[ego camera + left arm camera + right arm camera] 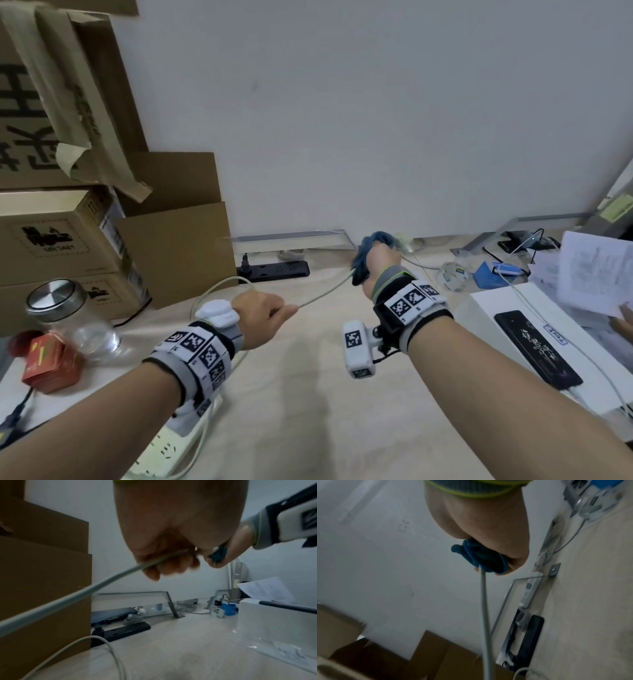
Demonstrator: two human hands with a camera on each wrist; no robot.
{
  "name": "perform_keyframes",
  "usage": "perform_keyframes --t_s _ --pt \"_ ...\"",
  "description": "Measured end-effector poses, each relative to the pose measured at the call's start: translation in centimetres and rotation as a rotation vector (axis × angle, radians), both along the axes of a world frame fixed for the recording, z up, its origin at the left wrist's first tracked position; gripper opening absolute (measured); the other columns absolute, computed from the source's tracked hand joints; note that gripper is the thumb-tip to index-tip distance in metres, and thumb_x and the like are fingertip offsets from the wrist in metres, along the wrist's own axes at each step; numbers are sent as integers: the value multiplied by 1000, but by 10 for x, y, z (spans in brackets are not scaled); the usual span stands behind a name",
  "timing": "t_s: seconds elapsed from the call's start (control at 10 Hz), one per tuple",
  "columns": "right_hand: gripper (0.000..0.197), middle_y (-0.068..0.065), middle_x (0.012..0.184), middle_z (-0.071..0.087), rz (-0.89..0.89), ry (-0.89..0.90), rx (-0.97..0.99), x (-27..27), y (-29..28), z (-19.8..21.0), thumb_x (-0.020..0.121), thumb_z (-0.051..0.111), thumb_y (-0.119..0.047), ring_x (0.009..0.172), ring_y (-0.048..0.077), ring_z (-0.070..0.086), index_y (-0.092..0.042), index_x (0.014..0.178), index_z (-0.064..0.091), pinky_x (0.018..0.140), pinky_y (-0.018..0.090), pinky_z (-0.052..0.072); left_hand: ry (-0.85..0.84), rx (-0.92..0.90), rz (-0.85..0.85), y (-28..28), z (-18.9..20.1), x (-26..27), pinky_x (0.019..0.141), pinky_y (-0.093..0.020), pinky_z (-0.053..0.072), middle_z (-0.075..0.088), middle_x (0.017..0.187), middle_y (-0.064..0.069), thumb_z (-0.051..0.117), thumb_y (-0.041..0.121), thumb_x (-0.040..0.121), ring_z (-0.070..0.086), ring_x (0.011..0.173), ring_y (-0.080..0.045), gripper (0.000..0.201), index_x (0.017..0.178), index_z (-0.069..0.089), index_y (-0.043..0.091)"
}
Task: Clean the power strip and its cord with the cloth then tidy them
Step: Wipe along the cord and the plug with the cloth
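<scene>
Left hand [263, 320] is pinching a grey cable [325, 291], right hand [382, 265] is gripping a blue cloth [360, 269] round it, over a beige desk [325, 404] against a white wall [342, 120].

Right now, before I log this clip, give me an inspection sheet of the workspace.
Surface: pale desk, lit evenly.
Job's things: grey cable stretched taut between the hands above the desk; blue cloth bunched round it.
Clutter: glass jar with metal lid and red box at left; black phone on white box and papers at right.
Hands: left hand grips the grey cable; right hand grips the blue cloth round it.
Cables: black power strip by the wall, one plug in; white power strip at the near edge.
Surroundings: stacked cardboard boxes at left; white wall behind.
</scene>
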State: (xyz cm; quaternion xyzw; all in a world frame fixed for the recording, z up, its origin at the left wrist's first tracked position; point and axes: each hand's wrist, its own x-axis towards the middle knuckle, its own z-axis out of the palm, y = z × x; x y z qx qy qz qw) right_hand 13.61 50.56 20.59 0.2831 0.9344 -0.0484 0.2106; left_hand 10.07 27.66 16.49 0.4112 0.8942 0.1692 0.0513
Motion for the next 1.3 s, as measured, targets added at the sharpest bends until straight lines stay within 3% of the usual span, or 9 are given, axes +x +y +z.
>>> perform_keyframes --t_s 0.1,0.2,0.3,0.4,0.6,0.8,0.9,1.1,1.3 --pt "25 20 126 57 -665 738 -1012 1 -31 29 103 32 -30 79 14 60 -17 118 47 63 20 51 -244 -43 66 11 -7 5 75 -31 50 67 76 8 42 54 93 62 72 -13 29 98 60 31" --pt "33 13 79 60 -885 859 -1309 8 -57 9 101 42 -29 62 20 55 -2 87 55 57 29 46 -569 251 88 38 6 24 74 -33 54 71 76 2 43 43 97 67 70 -15 26 110 53 24" --pt "28 13 82 61 -803 782 -1310 10 -69 -5 99 48 -30 70 27 58 -8 86 59 64 38 49 -710 528 316 57 14 31 64 -35 48 67 67 -5 37 42 99 58 58 -20 38 101 54 9" --pt "26 11 89 62 -834 769 -1243 10 -64 -9 97 51 -29 95 31 62 -9 82 56 90 48 52 -540 572 441 54 3 36 73 -35 45 67 85 -12 32 42 100 61 78 -25 40 118 50 11" --pt "30 8 85 62 -676 827 -1129 17 -55 -8 99 44 -34 88 26 59 -14 82 58 79 37 47 -396 429 362 53 13 39 68 -31 39 62 84 1 34 42 100 60 78 -20 39 128 45 17" --pt "27 14 88 66 -5 652 -895 31 -61 -10 101 39 -29 79 31 61 -20 86 59 69 38 47 -1151 746 491 48 32 26 45 -24 37 57 70 -10 29 56 97 45 43 -17 44 121 45 24" --pt "23 7 84 62 -31 703 -820 36 -53 -16 101 40 -25 78 23 57 -18 95 60 66 28 44 -1229 758 494 42 34 19 43 -21 18 47 55 -4 29 58 96 27 40 -12 43 113 54 28" --pt "21 11 102 70 -441 934 -1087 44 -27 -29 96 48 -9 101 32 65 -20 106 63 92 48 52 -1074 849 427 42 33 25 52 -23 44 59 67 -5 42 21 101 49 54 -14 29 92 65 5" --pt "19 18 97 67 -619 1116 -1367 48 -3 -3 99 43 -12 98 37 65 -11 113 56 83 54 51 -1175 877 375 43 39 25 48 -24 26 38 58 1 36 32 103 27 47 -10 36 102 65 11"
